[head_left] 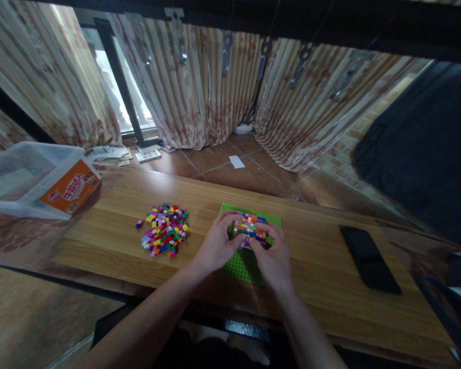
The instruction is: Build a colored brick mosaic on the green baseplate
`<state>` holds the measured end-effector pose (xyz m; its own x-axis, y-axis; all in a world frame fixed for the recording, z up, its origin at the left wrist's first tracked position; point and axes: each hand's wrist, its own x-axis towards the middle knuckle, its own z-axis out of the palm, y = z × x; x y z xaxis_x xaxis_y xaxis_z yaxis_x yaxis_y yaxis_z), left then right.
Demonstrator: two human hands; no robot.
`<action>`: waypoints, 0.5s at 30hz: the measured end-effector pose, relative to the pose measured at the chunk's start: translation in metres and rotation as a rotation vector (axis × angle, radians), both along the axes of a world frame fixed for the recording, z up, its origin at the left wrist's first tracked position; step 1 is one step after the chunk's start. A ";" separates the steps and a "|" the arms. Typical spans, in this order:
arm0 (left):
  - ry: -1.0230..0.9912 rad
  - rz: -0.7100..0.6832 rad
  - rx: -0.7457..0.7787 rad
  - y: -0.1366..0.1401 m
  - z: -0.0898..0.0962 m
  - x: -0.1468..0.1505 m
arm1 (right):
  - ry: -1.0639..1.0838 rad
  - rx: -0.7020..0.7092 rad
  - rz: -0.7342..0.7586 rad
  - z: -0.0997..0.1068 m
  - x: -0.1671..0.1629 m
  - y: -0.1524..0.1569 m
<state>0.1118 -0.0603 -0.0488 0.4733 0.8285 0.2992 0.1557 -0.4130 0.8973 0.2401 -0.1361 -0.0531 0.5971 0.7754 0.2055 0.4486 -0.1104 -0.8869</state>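
A multicoloured block of toy building bricks (pixel 249 225) sits over the green studded baseplate (pixel 240 269) in front of me. My left hand (pixel 221 241) grips its left side, with the thumb at the near edge and the fingers over the far left. From the right, my right hand (pixel 272 251) closes round it the same way, thumb near the left one. Whether the block is pressed onto the baseplate or held just above it, I cannot tell. To the left lies a loose pile of small coloured bricks (pixel 165 228), with one purple brick (pixel 139 224) apart from it.
All this rests on a wooden table (pixel 315 266). A black phone (pixel 370 260) lies at its right. Beyond the left end stands a clear plastic bin (pixel 26 200) with an orange label. Curtains (pixel 200 92) hang behind, and a white paper (pixel 236 162) lies on the tiled floor.
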 end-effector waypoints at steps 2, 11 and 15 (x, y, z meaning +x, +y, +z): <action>0.004 0.000 -0.012 0.003 0.000 -0.002 | 0.004 0.008 0.017 0.000 0.001 -0.002; 0.059 0.106 -0.147 0.070 0.015 -0.067 | -0.141 -0.042 0.130 0.001 0.006 -0.010; 0.279 0.054 -0.154 0.088 0.023 -0.109 | -0.231 -0.077 0.170 -0.010 0.008 -0.009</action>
